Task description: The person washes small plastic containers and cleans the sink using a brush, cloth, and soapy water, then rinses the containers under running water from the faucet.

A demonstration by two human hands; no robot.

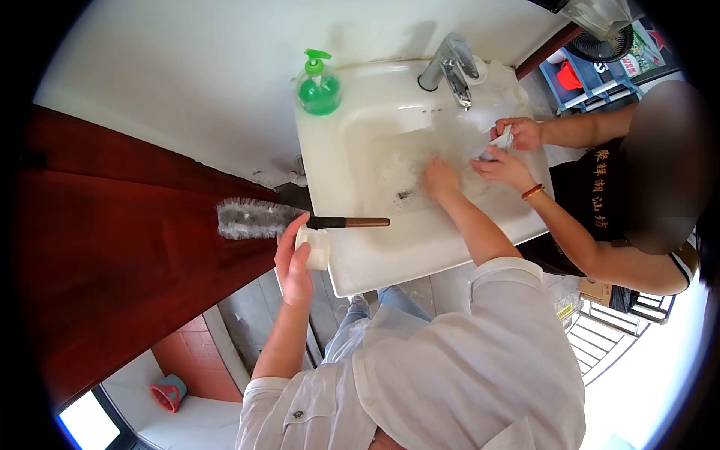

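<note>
By the shiny white sink [360, 259], a fluffy gray brush with a dark handle [259, 219] and a round white thing [319, 251] are best held firmly in the left hand [294, 276]. The right hand [441, 180] is set apart, in the sink; its grip cannot be told.

A blur is covering the other person's head [667, 169]. The right hand [441, 178] is blurring at its fingertips against the washbasin [367, 262]. The other person's fingers [517, 133] are partly hiding a pale item [498, 144]. A dark patch [405, 196] is appearing too small to identify.
</note>
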